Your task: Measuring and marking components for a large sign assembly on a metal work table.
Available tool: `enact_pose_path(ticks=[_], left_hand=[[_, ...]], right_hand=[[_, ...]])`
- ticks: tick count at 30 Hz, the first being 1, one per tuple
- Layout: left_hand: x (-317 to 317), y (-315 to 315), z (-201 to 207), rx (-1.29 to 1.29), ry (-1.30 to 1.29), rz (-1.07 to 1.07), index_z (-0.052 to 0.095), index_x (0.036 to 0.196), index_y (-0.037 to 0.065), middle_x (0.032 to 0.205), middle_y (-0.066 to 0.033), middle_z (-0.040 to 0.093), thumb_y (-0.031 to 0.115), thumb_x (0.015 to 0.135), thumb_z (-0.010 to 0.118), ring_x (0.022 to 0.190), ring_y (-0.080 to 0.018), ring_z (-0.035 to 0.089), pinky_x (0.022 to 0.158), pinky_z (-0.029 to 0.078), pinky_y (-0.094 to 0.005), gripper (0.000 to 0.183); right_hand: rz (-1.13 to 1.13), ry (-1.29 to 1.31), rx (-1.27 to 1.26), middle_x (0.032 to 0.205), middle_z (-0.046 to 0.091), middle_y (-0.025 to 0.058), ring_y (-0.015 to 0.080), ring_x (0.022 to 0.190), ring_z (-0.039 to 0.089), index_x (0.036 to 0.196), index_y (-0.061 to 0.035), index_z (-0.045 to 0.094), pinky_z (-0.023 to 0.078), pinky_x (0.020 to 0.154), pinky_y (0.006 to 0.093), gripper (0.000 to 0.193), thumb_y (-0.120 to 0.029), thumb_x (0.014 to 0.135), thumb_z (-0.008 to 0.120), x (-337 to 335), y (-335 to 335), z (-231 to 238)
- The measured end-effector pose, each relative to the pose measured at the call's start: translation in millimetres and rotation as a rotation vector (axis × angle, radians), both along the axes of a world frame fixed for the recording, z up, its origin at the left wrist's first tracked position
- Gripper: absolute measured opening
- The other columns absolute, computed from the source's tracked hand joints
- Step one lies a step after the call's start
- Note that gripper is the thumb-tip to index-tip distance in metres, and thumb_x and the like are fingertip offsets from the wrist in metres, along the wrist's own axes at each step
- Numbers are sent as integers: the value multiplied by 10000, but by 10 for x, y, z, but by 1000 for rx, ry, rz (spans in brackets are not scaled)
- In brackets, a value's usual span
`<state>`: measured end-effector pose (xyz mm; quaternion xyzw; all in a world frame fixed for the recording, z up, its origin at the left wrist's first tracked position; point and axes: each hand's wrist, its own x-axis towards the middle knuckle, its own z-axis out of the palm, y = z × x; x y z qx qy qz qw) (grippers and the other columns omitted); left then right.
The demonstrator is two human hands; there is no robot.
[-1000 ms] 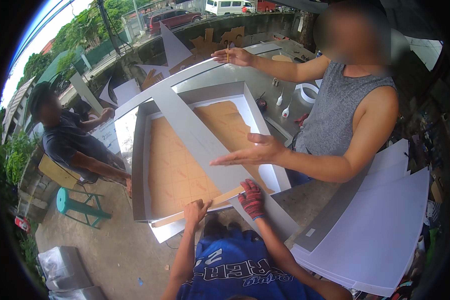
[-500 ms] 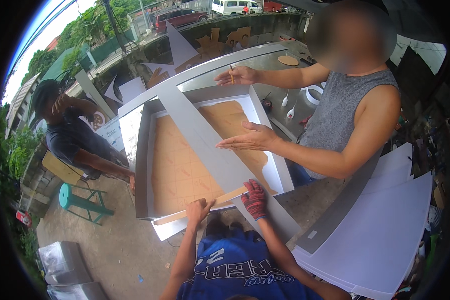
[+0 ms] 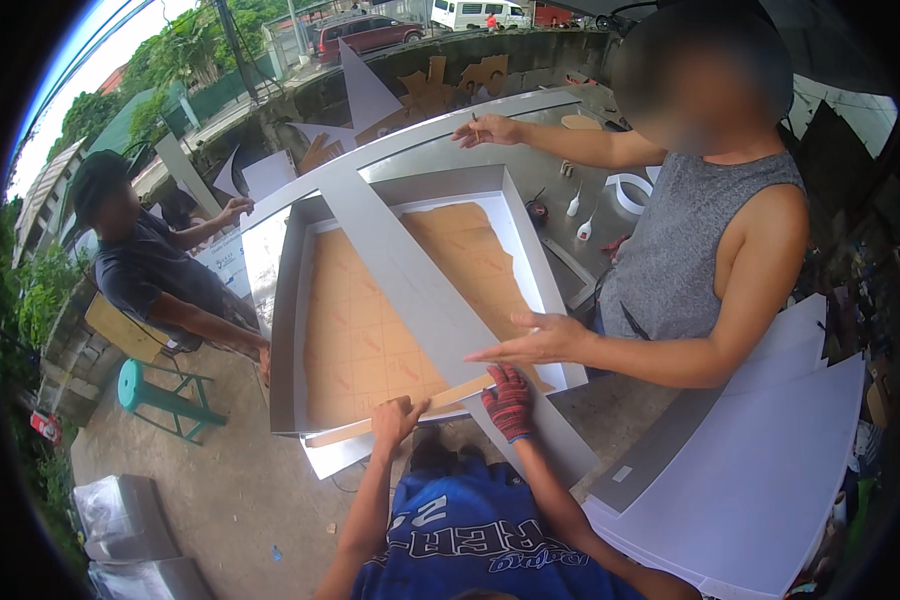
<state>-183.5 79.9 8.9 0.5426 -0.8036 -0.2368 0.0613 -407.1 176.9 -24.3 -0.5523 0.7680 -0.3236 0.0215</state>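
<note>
A shallow grey box (image 3: pixel 288 330) with white inner walls and brown printed paper (image 3: pixel 355 330) in it stands before me. Along its near edge runs a thin tan wooden strip (image 3: pixel 460 391). My bare left hand (image 3: pixel 397 421) is closed around the strip near its middle. At the strip's right end, my right hand (image 3: pixel 509 404), in a red-and-dark knitted glove, has its fingers curled over it. The right hand also rests against a long grey panel (image 3: pixel 410 260) that slants across the box and passes under my right forearm.
A co-worker in a grey sleeveless top (image 3: pixel 705 240) reaches over the box from the right, pencil in hand. Another person (image 3: pixel 160 265) stands at the left, touching the grey back strip (image 3: pixel 410 138). A green stool (image 3: pixel 168 400) and stacked white sheets (image 3: pixel 750 470) flank me.
The right co-worker's hands have shifted to the right, the nearer one also lower. The left person's raised hand has come down from the head to the back strip. My hands stay in place.
</note>
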Motion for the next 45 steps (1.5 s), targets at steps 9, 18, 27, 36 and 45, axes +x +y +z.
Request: enact_pose_path(ticks=[9,18,27,36,45], left_hand=[[18,7,22,3,4,-2,653,700,48,672,-172,639,596,808,531,671,-345,629,616,474,-437,571],[-13,8,61,26,-16,-11,645,680,47,654,-171,633,599,807,532,653,-342,626,594,470,-440,577],[57,4,55,11,10,-75,635,668,40,621,-145,624,628,725,603,624,-324,621,611,479,-427,592],[95,-21,92,39,24,-130,646,743,30,693,-184,635,597,674,663,703,-347,628,663,484,-437,572],[116,-10,-12,-67,61,-113,632,730,26,644,-183,617,563,697,665,637,-354,618,629,488,-437,539]], right_hand=[[-13,-25,-1,1291,483,108,308,1169,464,1216,-137,530,362,995,435,516,-226,723,659,30,4,41],[-12,-34,24,1311,460,113,307,1181,452,1220,-144,529,353,1002,433,519,-226,724,659,11,19,54],[-37,-71,166,1282,497,159,359,1188,440,1243,-112,527,303,1029,476,559,-306,733,645,48,-10,107],[-127,86,184,1215,558,179,349,1170,480,1215,-62,552,314,1028,461,540,-371,776,609,-87,10,-234],[-122,123,213,1165,587,168,324,1128,515,1193,-37,555,337,1010,439,520,-334,773,625,-69,-17,-248]])
